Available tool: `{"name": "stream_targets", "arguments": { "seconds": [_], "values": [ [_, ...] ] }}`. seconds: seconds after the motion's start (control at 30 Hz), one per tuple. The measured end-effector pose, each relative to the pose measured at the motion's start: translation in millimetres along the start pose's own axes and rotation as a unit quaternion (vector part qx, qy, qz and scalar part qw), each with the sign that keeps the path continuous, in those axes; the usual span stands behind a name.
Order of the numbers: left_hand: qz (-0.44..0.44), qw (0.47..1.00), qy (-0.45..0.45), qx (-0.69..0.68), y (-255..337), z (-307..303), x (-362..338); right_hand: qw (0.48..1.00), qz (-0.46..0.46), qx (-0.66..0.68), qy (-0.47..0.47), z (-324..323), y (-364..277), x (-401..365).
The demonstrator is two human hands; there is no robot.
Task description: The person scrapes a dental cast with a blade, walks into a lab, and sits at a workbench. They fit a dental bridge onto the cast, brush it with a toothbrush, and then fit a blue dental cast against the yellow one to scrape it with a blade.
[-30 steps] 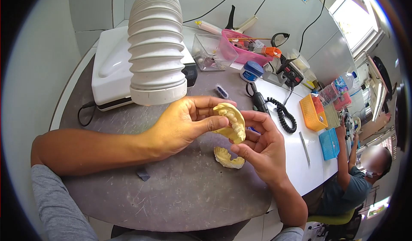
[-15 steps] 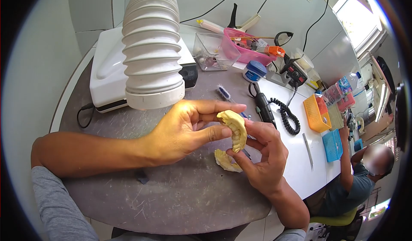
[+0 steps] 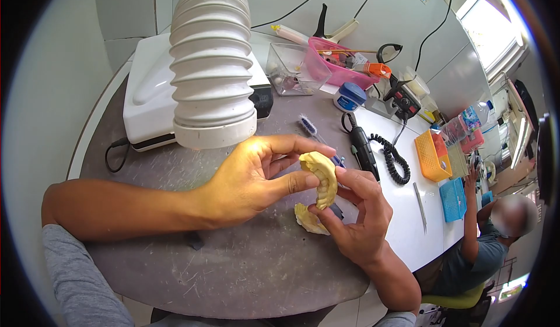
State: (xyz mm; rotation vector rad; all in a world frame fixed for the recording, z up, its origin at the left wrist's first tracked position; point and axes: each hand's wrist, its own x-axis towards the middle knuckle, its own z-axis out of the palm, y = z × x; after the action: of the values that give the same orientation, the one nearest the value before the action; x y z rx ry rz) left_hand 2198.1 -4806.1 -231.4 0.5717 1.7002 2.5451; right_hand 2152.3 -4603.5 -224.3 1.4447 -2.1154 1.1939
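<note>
Seen through my head camera, my left hand point(image 3: 233, 181) and right hand point(image 3: 367, 222) share a yellowish dental cast point(image 3: 328, 178) above the desk point(image 3: 233, 274); the left grip is partly closed, thumb against the cast's face and index finger at its top end; the right grip is also partly closed, thumb at the lower end and fingertips along the outer edge. Over the past second the cast has turned more upright, its curve now facing me more from the side; I read that as a look at another face of the piece, with both hands sharing the support. At seven o'clock from it, a second cast point(image 3: 307, 221) lies on the desk, now partly covered by my right thumb; the held cast's far face is out of sight; a dark item beyond that thumb is too covered to name. Toward half past eleven lies a brush point(image 3: 307, 124), its handle running behind my fingers; at two o'clock, a black handpiece point(image 3: 363, 149); at ten, a ribbed white hose point(image 3: 211, 94) hides part of the white machine point(image 3: 149, 88). Farther off, at four o'clock, a co-worker point(image 3: 481, 251) sits near the frame's dark edge; what their hands hold, I cannot tell.
</note>
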Motion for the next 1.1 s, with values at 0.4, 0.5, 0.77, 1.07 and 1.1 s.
{"name": "stream_targets", "arguments": {
  "seconds": [0.4, 0.5, 0.77, 1.07, 1.1],
  "values": [
    [-0.038, 0.999, 0.024, 0.006, 0.3, 0.1, 0.8, 0.989, 0.109, 0.097, -0.007, 0.2, -4.2, -0.3],
    [-0.048, 0.997, 0.038, 0.037, 0.3, -1.6, 0.5, 0.984, 0.129, 0.123, -0.009, 1.4, -5.9, 1.7],
    [-0.041, 0.998, 0.038, 0.032, -3.0, -2.5, 1.8, 0.978, 0.152, 0.143, 0.006, 1.4, -3.2, -0.5],
    [-0.048, 0.998, 0.025, 0.044, -5.0, -5.8, 1.4, 0.992, 0.092, 0.08, 0.016, 3.4, -5.3, 1.9],
    [-0.057, 0.997, 0.026, 0.046, -4.4, -5.9, 1.2, 0.992, 0.094, 0.077, 0.017, 3.7, -5.3, 1.2]
  ]
}}
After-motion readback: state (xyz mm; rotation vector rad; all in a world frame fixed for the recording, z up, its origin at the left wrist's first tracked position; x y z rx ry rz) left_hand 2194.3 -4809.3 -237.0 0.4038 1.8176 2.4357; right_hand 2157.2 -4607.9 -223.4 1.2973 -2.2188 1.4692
